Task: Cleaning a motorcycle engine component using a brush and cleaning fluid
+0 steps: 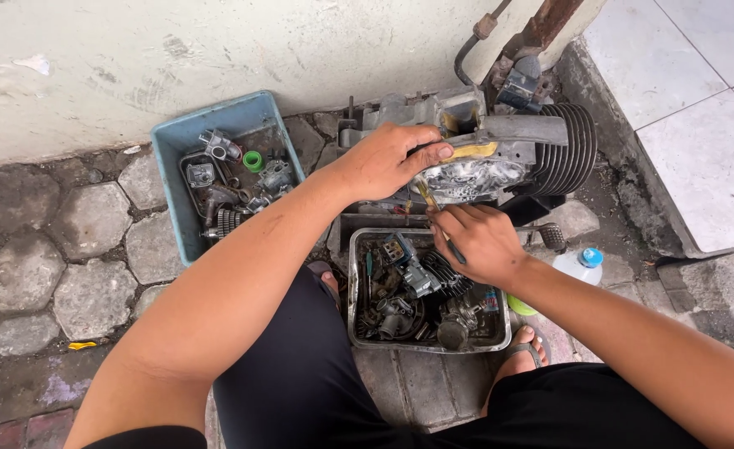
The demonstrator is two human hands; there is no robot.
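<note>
The engine block (500, 158) lies on the paving at the far side, cooling fins to the right. Your left hand (384, 160) presses down on its top edge; keep it braced there. Your right hand (479, 241), closed around a thin brush (428, 198), should work the casing in short strokes, above the near metal tray (500, 337) of parts.

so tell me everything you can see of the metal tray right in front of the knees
The metal tray is a rectangular, dull silver pan with a rolled rim and grimy walls. It sits flat on the paving stones, just below the engine block. Greasy engine parts fill it: small castings, ribbed pieces, a round cap. The right hand hovers over its far edge; whether it touches is unclear.
</note>
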